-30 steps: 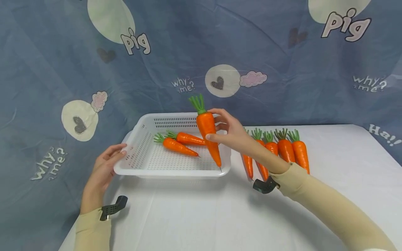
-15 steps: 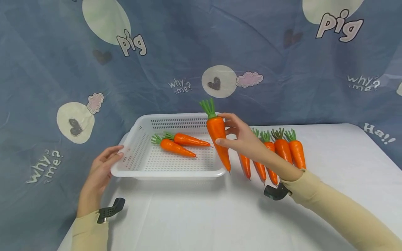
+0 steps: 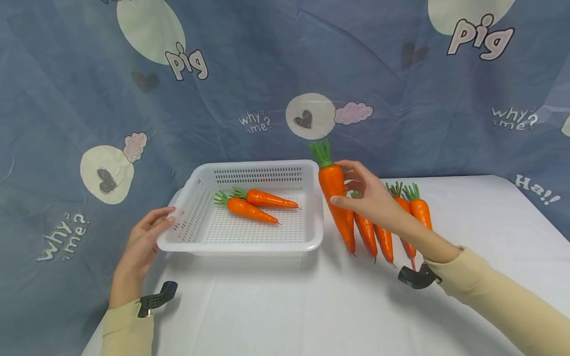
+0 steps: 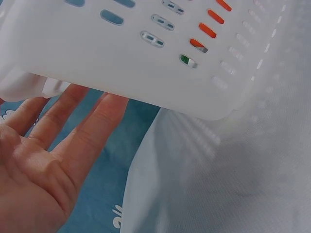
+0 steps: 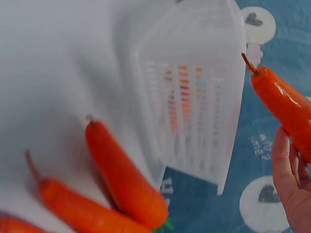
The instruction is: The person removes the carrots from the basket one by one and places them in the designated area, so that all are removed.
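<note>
My right hand (image 3: 362, 195) pinches an orange carrot (image 3: 333, 185) with green stalks between thumb and fingers, tip down, just right of the white plastic basket (image 3: 240, 247). From the right wrist, this carrot (image 5: 286, 104) shows tip up beside the fingers. Two carrots, one of them the front carrot (image 3: 251, 211), lie in the basket. At the basket's left rim rests my left hand (image 3: 142, 242), its fingers fairly straight. The left wrist view has these fingers (image 4: 92, 131) partly hidden behind the basket's edge (image 4: 131, 77).
Several more carrots (image 3: 385, 242) lie side by side on the white table (image 3: 267, 306), right of the basket and partly behind my right hand and forearm. A blue printed curtain (image 3: 249, 59) hangs along the back and left side.
My right hand has carried the held carrot rightward, from over the basket to beyond its right rim, above the carrots on the table. The left hand stays at the basket.
</note>
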`<state>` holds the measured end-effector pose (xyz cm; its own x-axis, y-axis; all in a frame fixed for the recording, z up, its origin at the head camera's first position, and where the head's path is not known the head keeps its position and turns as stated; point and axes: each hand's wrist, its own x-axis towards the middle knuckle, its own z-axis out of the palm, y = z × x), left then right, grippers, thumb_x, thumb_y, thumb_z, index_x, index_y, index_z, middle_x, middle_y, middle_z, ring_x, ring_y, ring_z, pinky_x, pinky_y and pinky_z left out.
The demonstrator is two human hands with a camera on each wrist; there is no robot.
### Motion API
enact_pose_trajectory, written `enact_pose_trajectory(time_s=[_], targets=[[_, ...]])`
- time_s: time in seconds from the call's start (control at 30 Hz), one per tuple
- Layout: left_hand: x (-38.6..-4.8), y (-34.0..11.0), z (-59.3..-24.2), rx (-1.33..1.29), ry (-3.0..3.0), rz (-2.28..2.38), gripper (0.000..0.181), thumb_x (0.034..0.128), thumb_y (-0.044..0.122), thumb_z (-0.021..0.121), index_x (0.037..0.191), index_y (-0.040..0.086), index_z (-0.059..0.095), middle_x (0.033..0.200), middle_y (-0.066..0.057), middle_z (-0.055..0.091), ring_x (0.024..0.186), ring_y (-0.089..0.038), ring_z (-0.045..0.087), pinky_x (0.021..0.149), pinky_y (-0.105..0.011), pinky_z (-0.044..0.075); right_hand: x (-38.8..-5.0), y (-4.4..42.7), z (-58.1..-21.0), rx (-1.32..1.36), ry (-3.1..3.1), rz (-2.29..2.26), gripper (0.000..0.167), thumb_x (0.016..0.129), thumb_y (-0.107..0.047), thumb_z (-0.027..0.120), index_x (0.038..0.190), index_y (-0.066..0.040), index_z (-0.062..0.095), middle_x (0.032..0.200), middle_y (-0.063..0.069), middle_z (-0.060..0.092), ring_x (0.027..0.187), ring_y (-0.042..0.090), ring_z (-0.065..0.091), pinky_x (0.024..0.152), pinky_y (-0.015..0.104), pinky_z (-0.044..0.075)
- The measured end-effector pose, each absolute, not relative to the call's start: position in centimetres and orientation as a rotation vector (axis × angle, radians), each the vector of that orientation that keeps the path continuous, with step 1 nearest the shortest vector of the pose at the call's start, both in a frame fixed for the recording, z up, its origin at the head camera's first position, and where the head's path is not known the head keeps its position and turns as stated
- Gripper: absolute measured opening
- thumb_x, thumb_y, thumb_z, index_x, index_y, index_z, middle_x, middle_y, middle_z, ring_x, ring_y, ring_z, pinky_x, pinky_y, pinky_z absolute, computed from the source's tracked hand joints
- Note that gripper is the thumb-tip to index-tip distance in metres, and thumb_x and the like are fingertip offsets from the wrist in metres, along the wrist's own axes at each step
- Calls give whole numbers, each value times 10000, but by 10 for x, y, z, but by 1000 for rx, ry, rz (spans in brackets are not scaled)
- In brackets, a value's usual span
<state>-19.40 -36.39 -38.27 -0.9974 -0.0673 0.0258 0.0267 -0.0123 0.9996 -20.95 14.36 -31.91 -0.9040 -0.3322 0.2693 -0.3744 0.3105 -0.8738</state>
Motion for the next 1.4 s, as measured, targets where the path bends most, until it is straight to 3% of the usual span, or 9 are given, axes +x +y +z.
enact_pose_trajectory(time_s=[0.33, 1.0, 1.2, 1.4], targets=[[-193, -364, -383, 39, -2166, -2180, 346, 948, 185, 678, 1275, 122, 583, 1148, 65, 642, 949, -77, 640, 698, -242, 551, -203, 172, -321, 611, -2576, 1633, 684, 883, -251, 759, 1460, -259, 391, 1284, 86, 524, 1115, 282, 573, 838, 462, 531], [-193, -364, -382, 18, -2162, -2178, 318, 955, 181, 668, 1258, 131, 588, 1144, 51, 634, 929, -79, 641, 690, -239, 552, -181, 220, -323, 571, -2612, 1491, 684, 913, -160, 720, 1489, -174, 352, 1281, 124, 526, 1126, 293, 568, 817, 193, 502], [-193, -363, -382, 32, -2164, -2168, 321, 953, 187, 671, 1259, 132, 589, 1141, 42, 625, 925, -80, 638, 687, -238, 551, -177, 231, -328, 543, -2652, 1435, 673, 903, -153, 732, 1474, -194, 377, 1284, 107, 535, 1074, 254, 586, 800, 211, 510], [-192, -364, -383, 20, -2163, -2175, 326, 956, 184, 667, 1266, 130, 585, 1147, 39, 624, 937, -82, 638, 690, -236, 550, -173, 244, -329, 544, -2650, 1400, 666, 902, -134, 732, 1468, -160, 384, 1278, 136, 525, 1046, 295, 591, 755, 225, 531]])
